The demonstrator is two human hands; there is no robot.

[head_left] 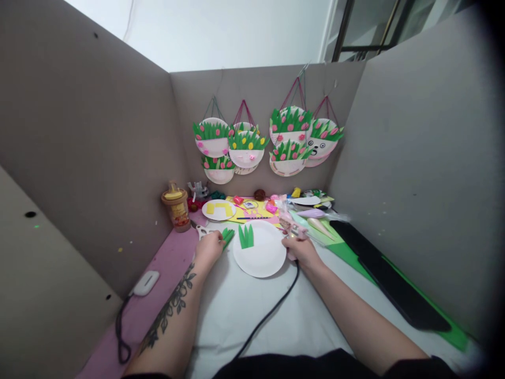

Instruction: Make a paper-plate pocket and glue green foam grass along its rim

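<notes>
A white paper plate point(260, 255) lies on the white tabletop in front of me, with a green paper grass cutout point(246, 237) on its upper left part. My left hand point(210, 247) rests just left of the plate, fingers closed on another green paper grass piece point(228, 235). White-handled scissors point(202, 230) lie just beyond that hand. My right hand point(302, 248) is at the plate's right edge, wrapped round a pink glue gun point(292, 229) whose black cord point(268, 316) trails back toward me.
Grey partition walls enclose the desk; finished plate baskets with paper flowers point(248, 145) hang on the back wall. A yellow-lidded jar point(176, 208), a plate with yellow paper point(218, 209), craft scraps, a black bar point(390, 279) on green paper and a white device point(145, 282) surround the work area.
</notes>
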